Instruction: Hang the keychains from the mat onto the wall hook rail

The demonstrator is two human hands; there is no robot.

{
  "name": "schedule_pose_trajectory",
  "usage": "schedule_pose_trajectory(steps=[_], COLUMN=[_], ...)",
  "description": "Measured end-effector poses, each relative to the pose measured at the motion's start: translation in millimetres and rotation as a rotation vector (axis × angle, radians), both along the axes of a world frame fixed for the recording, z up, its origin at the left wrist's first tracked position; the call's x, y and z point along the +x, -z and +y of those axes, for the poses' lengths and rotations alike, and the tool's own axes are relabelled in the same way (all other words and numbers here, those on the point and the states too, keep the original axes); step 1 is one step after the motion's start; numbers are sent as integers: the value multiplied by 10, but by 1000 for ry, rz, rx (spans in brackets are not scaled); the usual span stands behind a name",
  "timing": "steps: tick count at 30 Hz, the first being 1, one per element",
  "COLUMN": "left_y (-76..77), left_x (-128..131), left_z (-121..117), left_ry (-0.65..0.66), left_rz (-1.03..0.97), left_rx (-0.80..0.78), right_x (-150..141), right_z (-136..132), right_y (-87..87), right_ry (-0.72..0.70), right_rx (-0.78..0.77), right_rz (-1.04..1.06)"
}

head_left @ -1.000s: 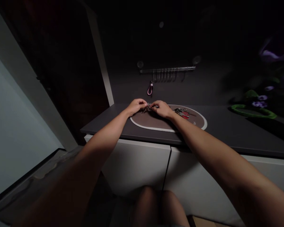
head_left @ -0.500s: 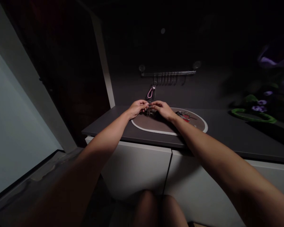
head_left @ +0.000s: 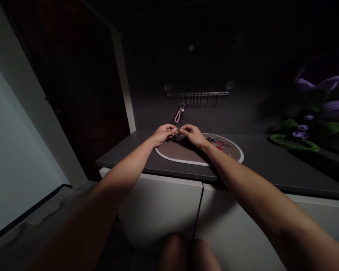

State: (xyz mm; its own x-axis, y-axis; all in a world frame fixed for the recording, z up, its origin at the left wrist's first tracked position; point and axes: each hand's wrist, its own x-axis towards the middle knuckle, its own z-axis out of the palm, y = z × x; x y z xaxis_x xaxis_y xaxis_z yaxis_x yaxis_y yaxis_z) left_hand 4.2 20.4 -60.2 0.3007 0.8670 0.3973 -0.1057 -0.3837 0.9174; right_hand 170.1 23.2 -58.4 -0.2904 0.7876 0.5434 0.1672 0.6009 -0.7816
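Both hands meet over the left part of a brown oval mat (head_left: 180,156) with a white edge. My left hand (head_left: 164,134) is closed, its thumb and fingers pinching a metal key ring (head_left: 178,129). On the ring's other side my right hand (head_left: 194,136) pinches it too, fingertips close to those of the left. Small keys appear to hang beneath the ring, dark and hard to make out. Right of my right hand, a loose pile of keys (head_left: 219,145), some with red parts, lies on the mat.
Behind the mat, a clear rail (head_left: 197,94) with several hooks is fixed to the dark wall. A pink loop keychain (head_left: 178,115) hangs from it. Purple flowers with a green base (head_left: 295,143) stand on the dark counter (head_left: 254,165) at right. White cabinet doors (head_left: 164,203) are below.
The camera has tilted slightly, so the scene sits a little lower. My right fingertips are a bit closer to my left ones, and both hands stay on the key ring.
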Motion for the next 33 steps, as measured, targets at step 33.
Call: schedule_pose_trajectory(steps=[33], left_y=[-102], left_x=[178], left_z=[59], left_ry=[-644], left_rz=[687], left_rx=[655], right_x=[9], right_z=[207], right_y=[-510], right_ry=[166], right_rx=[-139], right_rz=[434])
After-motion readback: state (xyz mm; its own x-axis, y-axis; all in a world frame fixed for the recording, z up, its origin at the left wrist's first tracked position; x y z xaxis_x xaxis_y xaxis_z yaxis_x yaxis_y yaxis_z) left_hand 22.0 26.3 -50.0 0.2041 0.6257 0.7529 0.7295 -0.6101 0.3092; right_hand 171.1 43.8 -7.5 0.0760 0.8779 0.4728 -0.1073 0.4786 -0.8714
